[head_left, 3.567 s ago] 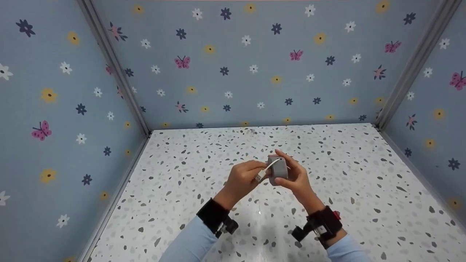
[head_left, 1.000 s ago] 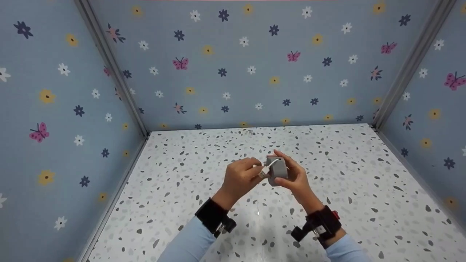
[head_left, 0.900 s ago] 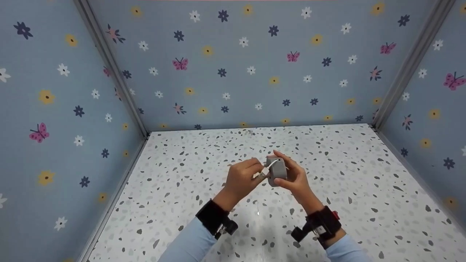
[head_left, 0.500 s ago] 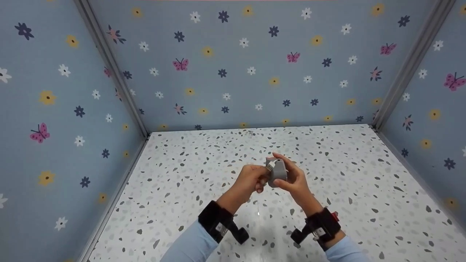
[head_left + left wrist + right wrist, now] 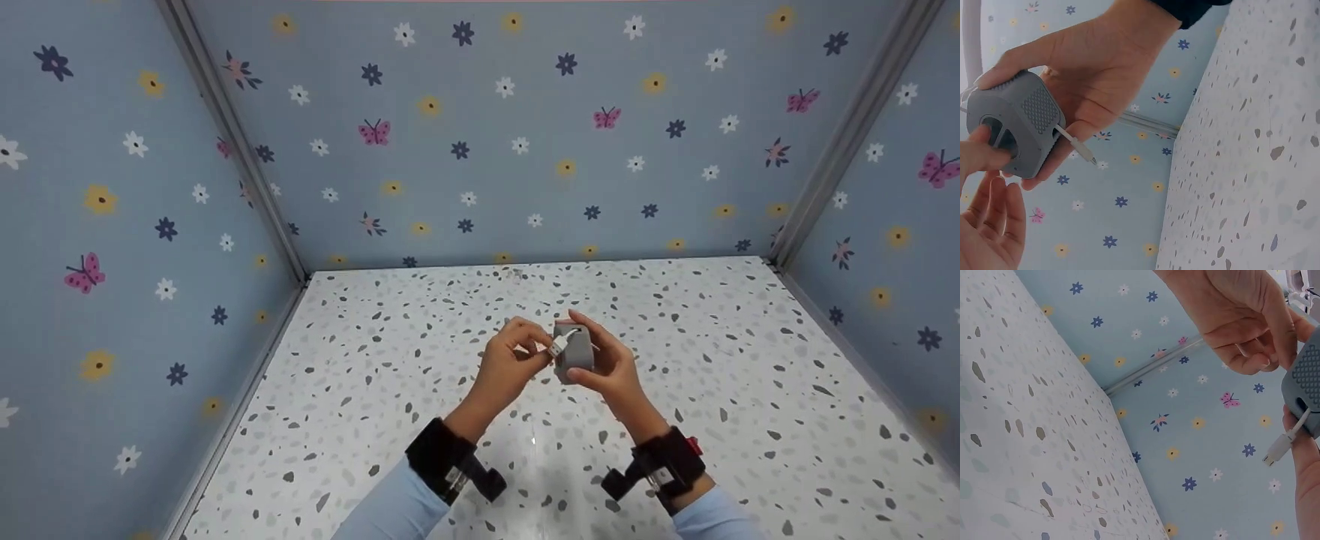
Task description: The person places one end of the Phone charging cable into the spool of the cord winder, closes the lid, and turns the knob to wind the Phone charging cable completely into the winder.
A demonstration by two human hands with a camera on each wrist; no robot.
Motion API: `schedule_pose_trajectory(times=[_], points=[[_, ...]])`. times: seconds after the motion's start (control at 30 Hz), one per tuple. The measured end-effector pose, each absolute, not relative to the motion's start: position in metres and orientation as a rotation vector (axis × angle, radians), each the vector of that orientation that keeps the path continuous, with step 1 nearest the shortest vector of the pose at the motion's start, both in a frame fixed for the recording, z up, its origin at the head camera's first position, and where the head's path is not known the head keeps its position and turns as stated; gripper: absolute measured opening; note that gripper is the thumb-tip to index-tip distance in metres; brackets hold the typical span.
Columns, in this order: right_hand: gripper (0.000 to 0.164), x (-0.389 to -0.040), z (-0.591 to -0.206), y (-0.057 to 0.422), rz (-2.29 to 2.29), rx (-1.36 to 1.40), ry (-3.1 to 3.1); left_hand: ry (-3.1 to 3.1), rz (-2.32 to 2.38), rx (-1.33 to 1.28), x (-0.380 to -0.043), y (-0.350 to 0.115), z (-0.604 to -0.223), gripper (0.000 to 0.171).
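Note:
A grey cable winder (image 5: 578, 358) with textured sides is held up above the table. My right hand (image 5: 613, 364) grips it from the right, thumb on the near side, fingers round the far side. My left hand (image 5: 511, 358) is at its left face, where the left wrist view shows thumb and index fingertip pinching the round knob (image 5: 1009, 139); the other fingers are curled loosely away. A short white cable with a USB plug (image 5: 1279, 447) pokes from a slot in the winder and hangs free. More white cable leaves the opposite side, in the head view partly behind my right fingers.
The speckled white tabletop (image 5: 405, 420) lies below both hands. Blue panels (image 5: 480, 172) with flowers and butterflies stand at the back and both sides, joined by grey metal posts (image 5: 232, 135). Each wrist wears a black camera band (image 5: 442, 457).
My left hand keeps twisting at the winder's face: its fingers were tucked low half a second ago and now stand higher. The plug's tilt has shifted. My right hand stays almost still.

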State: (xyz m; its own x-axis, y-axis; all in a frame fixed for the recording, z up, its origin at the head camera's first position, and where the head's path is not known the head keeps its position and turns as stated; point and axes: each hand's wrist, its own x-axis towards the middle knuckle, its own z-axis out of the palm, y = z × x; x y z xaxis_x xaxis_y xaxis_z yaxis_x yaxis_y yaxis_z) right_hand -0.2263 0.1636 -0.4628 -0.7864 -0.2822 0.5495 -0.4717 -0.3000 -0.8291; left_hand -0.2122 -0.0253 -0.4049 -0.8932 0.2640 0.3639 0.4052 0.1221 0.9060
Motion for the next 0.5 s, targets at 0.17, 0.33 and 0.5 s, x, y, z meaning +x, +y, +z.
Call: schedule_pose_trajectory(times=[0.17, 0.33, 0.5], points=[[0.071, -0.226, -0.463, 0.164, 2.219, 1.001, -1.769, -2.350, -2.108, -0.553, -0.222, -0.023, -0.419, 0.011], [0.071, -0.227, -0.465, 0.164, 2.223, 1.014, -1.750, -2.345, -1.934, -0.657, -0.228, -0.022, -0.430, 0.007], [0.070, -0.227, -0.465, 0.164, 2.226, 1.040, -1.744, -2.112, -1.402, -0.945, -0.231, -0.026, -0.435, 0.009]])
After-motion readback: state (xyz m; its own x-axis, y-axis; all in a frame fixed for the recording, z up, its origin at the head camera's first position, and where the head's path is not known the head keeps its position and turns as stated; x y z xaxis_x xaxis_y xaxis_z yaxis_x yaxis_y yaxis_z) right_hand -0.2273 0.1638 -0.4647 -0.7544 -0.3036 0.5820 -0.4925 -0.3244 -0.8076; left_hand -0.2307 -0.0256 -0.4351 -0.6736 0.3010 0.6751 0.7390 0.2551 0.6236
